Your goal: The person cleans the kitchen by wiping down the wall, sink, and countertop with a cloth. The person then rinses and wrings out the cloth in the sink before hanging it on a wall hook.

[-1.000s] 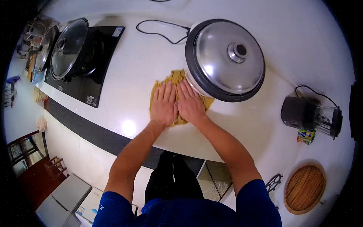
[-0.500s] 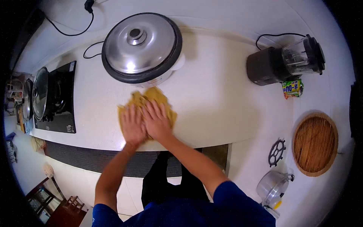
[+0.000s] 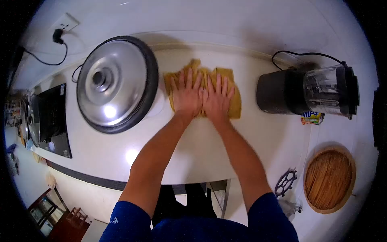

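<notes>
A yellow-brown cloth point(image 3: 234, 105) lies crumpled on the white countertop point(image 3: 193, 157). Pressed flat on its left part is my left hand point(image 3: 187, 94), fingers spread and pointing at the wall. My right hand point(image 3: 217, 97) lies flat on the right part, its fingers also apart, and the two hands touch at the thumbs. Left of the cloth stands a large pot with a domed metal lid point(image 3: 121, 80) and a black rim. Neither hand touches the pot.
A blender point(image 3: 282, 92) lies or stands at the right, with a small colourful packet point(image 3: 312, 118) beside it. A round wooden board point(image 3: 329, 179) and a black trivet point(image 3: 286, 182) are at the lower right. The black cooktop point(image 3: 58, 139) is far left, below a wall socket point(image 3: 66, 23).
Both hands and the cloth have moved right along the counter and back toward the wall, past the lidded pot. The view has shifted too. The hands stay flat on the cloth.
</notes>
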